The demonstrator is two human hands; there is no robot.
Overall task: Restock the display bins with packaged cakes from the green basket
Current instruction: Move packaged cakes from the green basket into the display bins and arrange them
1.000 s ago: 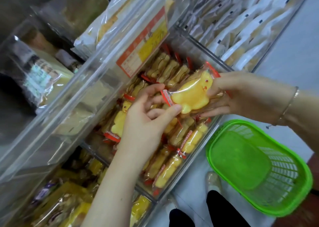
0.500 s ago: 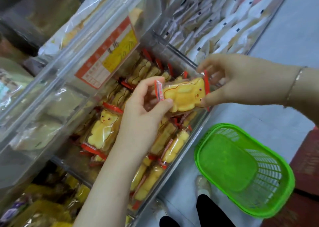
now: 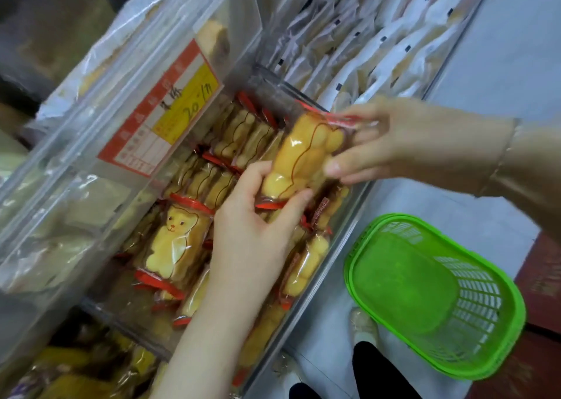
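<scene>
A bear-shaped yellow cake in a clear wrapper with red ends (image 3: 299, 155) is held over the clear display bin (image 3: 331, 256). My left hand (image 3: 255, 225) grips its lower end, and my right hand (image 3: 403, 143) pinches its upper end. Below it the bin holds several similar bear cakes in rows; one (image 3: 173, 240) lies face up at the left. The green basket (image 3: 437, 295) sits on the floor at the lower right, and no cake shows inside it.
A clear flap with a red and yellow price label (image 3: 161, 110) hangs over the bin. White packaged goods (image 3: 379, 43) fill the bin beyond. Yellow packets (image 3: 76, 377) lie in the lower bin. My shoes (image 3: 362, 325) stand beside the basket on the grey floor.
The held cake has turned from lying sideways to lengthwise, and both hands have brought it lower over the rows in the bin. The basket has not moved.
</scene>
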